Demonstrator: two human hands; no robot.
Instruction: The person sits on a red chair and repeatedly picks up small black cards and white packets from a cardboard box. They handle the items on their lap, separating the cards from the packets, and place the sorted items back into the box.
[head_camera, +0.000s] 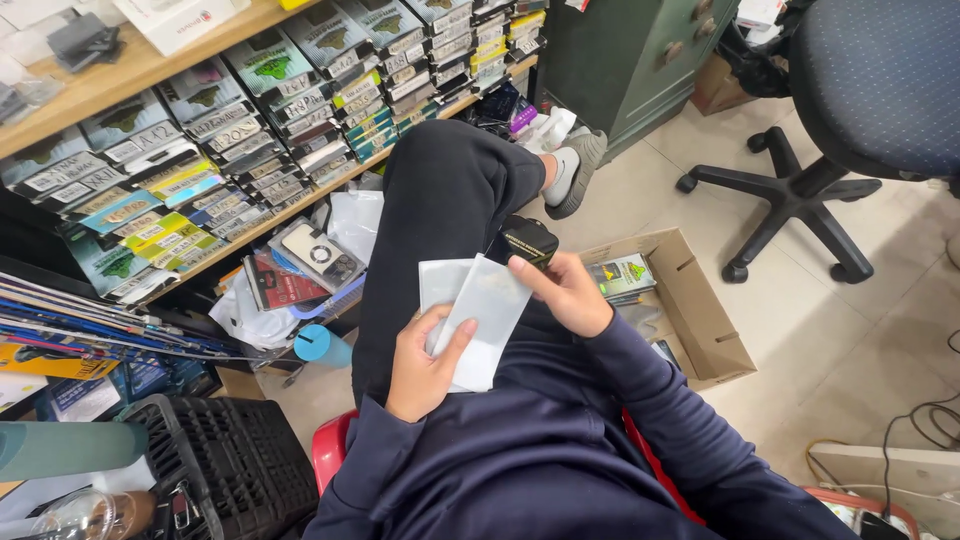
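Dark blue sleeves (560, 450) fill the bottom of the head view, running up from a seated person's chest to both hands over a lap in black trousers (440, 210). Left hand (425, 365) is closed around the lower end of a few thin white sleeves (480, 320), thumb across the front and fingers behind, so the pack stands tilted up toward the knee. Right hand (568, 295) pinches the top right corner of the front sleeve between thumb and forefinger.

These flat packets look light, thin and somewhat flexible, with a smooth, probably slippery face; I judge the edges and corners the sensible places to grip, with a flat pinch rather than a squeeze, since they would crease easily.

Just beyond the right hand sits a small black box (530, 240) on the lap. An open cardboard box (690, 310) lies on the tiled floor to the right, near an office chair base (790, 195). Shelves (250, 110) of stacked slim packages stand to the left.
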